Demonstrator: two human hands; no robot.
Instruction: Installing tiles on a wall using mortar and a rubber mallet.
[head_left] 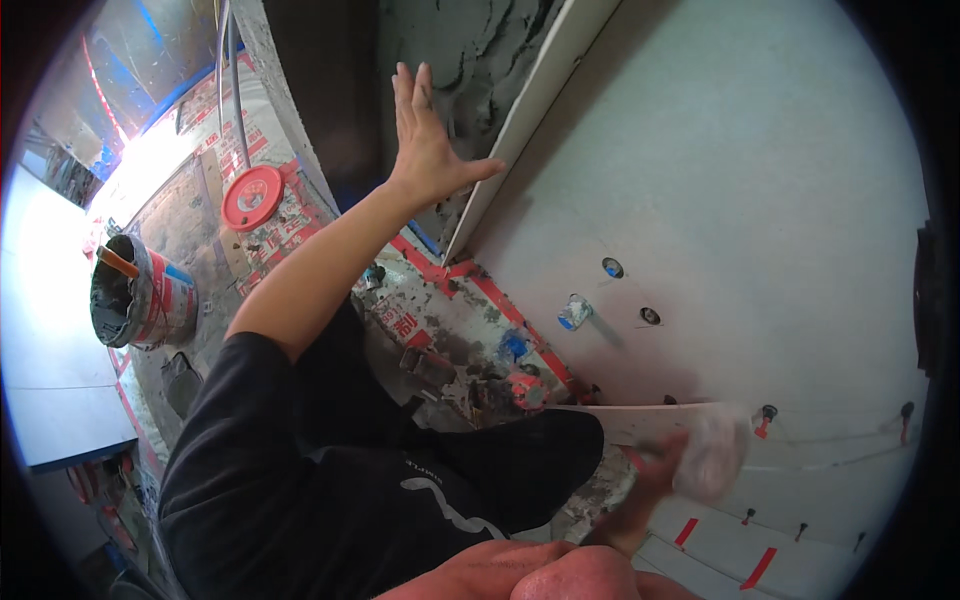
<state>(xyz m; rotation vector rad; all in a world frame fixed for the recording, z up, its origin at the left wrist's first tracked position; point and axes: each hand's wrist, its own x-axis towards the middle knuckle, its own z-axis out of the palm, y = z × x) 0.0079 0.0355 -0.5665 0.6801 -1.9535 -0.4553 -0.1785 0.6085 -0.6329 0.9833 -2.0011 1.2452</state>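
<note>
My left hand (pixel 430 150) reaches up and forward, fingers stretched and thumb spread, holding nothing. Its thumb tip is at the edge of a large pale wall panel (pixel 510 130); I cannot tell whether it touches. Behind the fingers, grey ridged mortar (pixel 465 60) coats a wall. At the lower right, my right hand (pixel 662 468) is smeared by motion. It grips a whitish, see-through-looking bundle (pixel 712 455), too blurred to name, in front of another large pale wall panel (pixel 760 260).
A mortar-smeared bucket (pixel 165 300) with an orange-brown handle (pixel 118 262) sticking out stands at left. A red round lid (pixel 252 198) lies beyond it. Pipe openings (pixel 613 268) dot the right panel. Red tape (pixel 510 305) edges the littered floor, with a red round object (pixel 527 391) nearby.
</note>
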